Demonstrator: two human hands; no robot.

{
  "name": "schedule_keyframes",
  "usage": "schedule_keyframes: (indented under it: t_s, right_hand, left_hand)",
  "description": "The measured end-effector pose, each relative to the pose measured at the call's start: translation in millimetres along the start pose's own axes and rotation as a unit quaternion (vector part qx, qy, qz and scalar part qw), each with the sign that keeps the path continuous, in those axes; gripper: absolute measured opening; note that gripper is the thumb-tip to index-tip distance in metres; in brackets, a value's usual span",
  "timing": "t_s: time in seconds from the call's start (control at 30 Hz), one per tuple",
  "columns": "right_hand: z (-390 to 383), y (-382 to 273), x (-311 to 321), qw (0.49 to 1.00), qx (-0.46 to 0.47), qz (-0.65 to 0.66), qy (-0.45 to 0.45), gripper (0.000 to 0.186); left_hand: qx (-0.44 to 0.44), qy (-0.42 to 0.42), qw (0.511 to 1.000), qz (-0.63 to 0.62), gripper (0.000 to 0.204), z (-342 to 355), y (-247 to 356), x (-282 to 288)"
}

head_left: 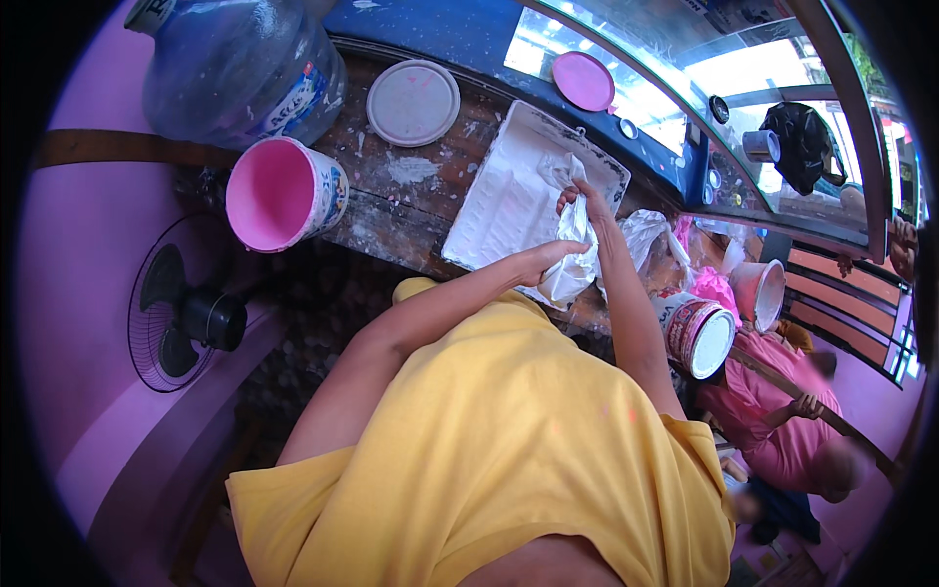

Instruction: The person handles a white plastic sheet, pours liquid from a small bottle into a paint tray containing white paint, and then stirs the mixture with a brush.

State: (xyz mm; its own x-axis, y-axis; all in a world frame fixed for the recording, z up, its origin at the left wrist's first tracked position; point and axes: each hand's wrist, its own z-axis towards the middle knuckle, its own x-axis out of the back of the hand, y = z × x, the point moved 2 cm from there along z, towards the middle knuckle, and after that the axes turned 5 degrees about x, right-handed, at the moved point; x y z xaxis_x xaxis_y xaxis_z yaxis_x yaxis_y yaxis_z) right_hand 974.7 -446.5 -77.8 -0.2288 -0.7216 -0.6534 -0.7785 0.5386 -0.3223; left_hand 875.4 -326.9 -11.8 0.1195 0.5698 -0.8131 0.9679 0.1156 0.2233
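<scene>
My left hand (544,258) and my right hand (577,199) both grip a crumpled white sheet (569,279), perhaps plastic or cloth, my right hand higher up on it and my left hand lower. The sheet hangs over the right part of a paint tray (488,209) smeared with white paint, which lies on a paint-spotted wooden bench (402,232). Just right of my right arm lie a crumpled clear bag (648,240) and a white paint pail with red markings (697,333).
A pink-lined bucket (271,196), water jug (235,73), grey lid (413,103) and pink lid (582,81) surround the tray's left and back. A fan (196,313) stands left, a glass cabinet (802,225) back right. Another person in pink (782,430) holds a long bar at the right.
</scene>
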Motion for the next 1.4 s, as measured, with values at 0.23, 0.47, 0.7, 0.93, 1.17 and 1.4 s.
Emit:
schedule_keyframes:
  t_s: [0.23,0.47,0.7,0.93,1.17,1.4]
  right_hand:
    - [-6,0,-28,0.994,-0.005,-0.068,0.085,0.032]
    - [-13,0,-36,0.997,-0.059,0.045,-0.003,0.047]
    - [-13,-1,-36,0.994,-0.087,0.062,-0.011,0.040]
    - [-5,-2,-29,0.996,0.001,-0.068,0.052,0.017]
    - [-6,-3,-29,0.997,-0.009,-0.028,0.075,0.027]
    - [0,-5,-20,0.999,-0.015,0.009,0.047,0.035]
  left_hand:
    - [-0.014,-0.005,1.000,-0.002,0.039,-2,1,4]
    - [-0.019,0.001,1.000,-0.007,0.041,-5,3,-4]
    - [-0.026,-0.010,1.000,-0.001,0.042,-11,6,-11]
    - [-0.028,-0.017,0.999,-0.007,0.042,-14,5,-10]
    - [-0.020,-0.014,1.000,-0.006,0.043,-15,5,-9]
    - [-0.021,-0.022,1.000,-0.003,0.045,-15,6,-13]
